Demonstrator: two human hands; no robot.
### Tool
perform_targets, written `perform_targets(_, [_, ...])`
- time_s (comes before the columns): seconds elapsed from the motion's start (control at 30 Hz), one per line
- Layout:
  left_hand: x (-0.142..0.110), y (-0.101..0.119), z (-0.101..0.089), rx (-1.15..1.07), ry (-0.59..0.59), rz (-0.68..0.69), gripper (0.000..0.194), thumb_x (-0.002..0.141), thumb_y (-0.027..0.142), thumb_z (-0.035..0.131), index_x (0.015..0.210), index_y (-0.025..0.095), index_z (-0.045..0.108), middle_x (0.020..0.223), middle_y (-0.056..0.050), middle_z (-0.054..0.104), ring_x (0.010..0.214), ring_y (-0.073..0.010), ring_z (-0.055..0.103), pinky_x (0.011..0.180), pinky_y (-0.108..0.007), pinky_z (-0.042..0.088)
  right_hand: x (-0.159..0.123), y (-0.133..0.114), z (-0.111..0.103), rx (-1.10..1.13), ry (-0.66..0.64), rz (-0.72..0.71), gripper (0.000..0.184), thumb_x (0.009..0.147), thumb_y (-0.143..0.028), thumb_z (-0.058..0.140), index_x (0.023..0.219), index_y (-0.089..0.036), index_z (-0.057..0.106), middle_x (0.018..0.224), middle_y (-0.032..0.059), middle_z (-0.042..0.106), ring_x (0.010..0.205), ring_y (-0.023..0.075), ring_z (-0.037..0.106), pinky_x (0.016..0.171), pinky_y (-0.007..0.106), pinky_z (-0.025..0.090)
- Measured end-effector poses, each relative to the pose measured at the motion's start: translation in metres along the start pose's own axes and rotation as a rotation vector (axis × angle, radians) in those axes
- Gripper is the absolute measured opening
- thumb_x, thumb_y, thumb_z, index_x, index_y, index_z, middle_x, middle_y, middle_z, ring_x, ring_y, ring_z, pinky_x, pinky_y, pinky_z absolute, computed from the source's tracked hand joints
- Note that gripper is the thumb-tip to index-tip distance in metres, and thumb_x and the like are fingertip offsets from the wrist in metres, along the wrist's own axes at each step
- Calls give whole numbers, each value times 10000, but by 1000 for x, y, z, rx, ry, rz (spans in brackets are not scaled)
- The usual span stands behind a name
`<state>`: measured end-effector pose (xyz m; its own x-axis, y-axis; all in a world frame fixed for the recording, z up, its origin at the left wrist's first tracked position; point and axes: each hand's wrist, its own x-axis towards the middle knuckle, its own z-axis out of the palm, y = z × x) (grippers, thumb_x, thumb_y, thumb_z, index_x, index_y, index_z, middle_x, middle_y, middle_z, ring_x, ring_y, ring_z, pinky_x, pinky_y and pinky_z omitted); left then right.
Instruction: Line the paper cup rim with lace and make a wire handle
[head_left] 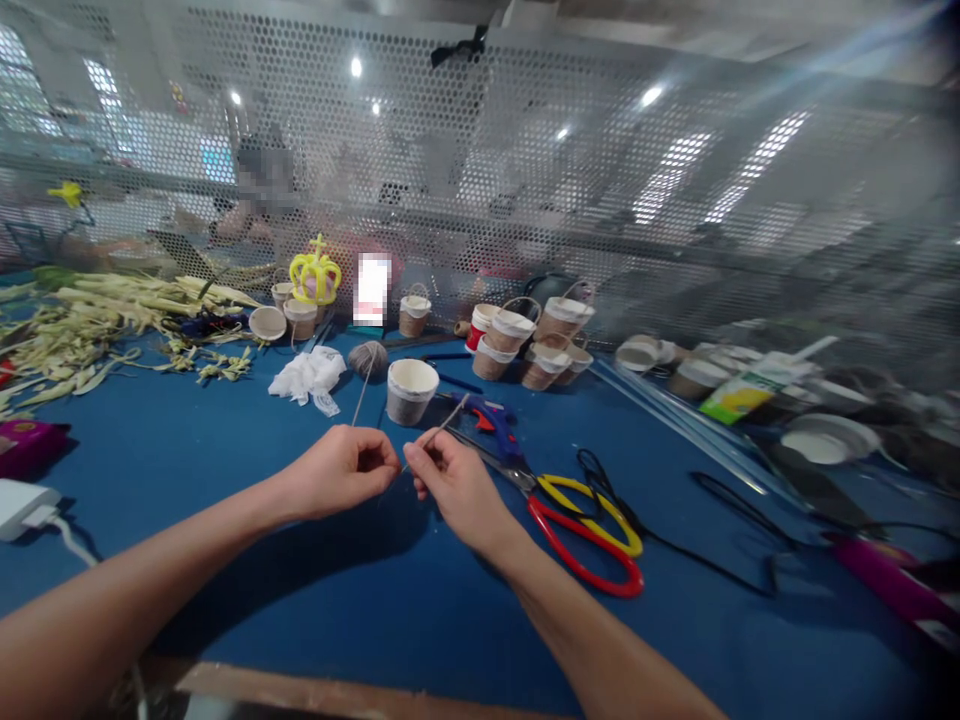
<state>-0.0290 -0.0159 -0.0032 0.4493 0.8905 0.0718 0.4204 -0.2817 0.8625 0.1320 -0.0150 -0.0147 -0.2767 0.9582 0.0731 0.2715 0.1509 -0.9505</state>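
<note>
My left hand (352, 468) is closed in a pinch, thumb against forefinger. A strand of grey yarn (360, 400) runs down to it from a ball of grey yarn (367, 359). Close beside it, my right hand (454, 485) pinches a thin, stiff-looking grey-brown cord (448, 412) whose free end points up and right. A fine thread seems to span the small gap between the fingertips. Just beyond the hands stands a small paper cup (412, 395) with a white lining folded over its rim and a grey wrapped side.
Scissors with red and yellow handles (585, 530) and a blue glue gun (499, 425) lie right of my hands. Crumpled white cloth (309, 378), dried husks (112, 310) and a yellow crown (315, 275) are left. Handled cups (514, 335) line a perforated screen (420, 160); clear rods (675, 425) lie right.
</note>
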Motion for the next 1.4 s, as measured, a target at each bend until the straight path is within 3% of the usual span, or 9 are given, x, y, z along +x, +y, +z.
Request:
perform_targets(0.43, [-3, 7, -1, 311, 87, 49, 70, 670, 152, 503, 670, 133, 570, 493, 62, 420, 452, -66, 359, 455, -182, 268, 0, 4, 4, -101, 60, -65, 229, 799, -393, 461, 702, -185, 452, 508, -44, 448, 457, 101, 450, 477, 234, 398])
perform_targets(0.67, [-2, 3, 5, 218, 100, 30, 121, 687, 206, 502, 586, 140, 513, 472, 68, 389, 446, -63, 322, 435, -181, 236, -3, 2, 6, -160, 85, -110, 246, 794, -373, 480, 642, -183, 447, 510, -40, 457, 471, 94, 433, 466, 222, 364])
perform_targets(0.9, [1, -5, 5, -64, -21, -22, 190, 709, 271, 502, 573, 142, 470, 512, 55, 437, 470, -62, 340, 439, -177, 263, -3, -1, 2, 26, -76, -61, 221, 783, -387, 489, 730, -177, 449, 588, -33, 482, 502, 92, 464, 499, 232, 421])
perform_targets(1.23, [-1, 4, 6, 204, 119, 61, 113, 677, 159, 491, 565, 142, 481, 499, 56, 423, 474, -66, 349, 456, -186, 256, -1, 5, 6, -107, 80, -92, 237, 785, -370, 507, 655, -178, 455, 499, -44, 453, 460, 88, 426, 442, 217, 356])
perform_targets(1.4, [2, -4, 6, -75, 8, -7, 160, 700, 232, 493, 571, 141, 472, 511, 52, 439, 478, -63, 353, 461, -184, 280, 0, 1, 2, 86, -65, -91, 205, 771, -376, 513, 751, -179, 465, 599, -35, 481, 520, 95, 472, 485, 227, 425])
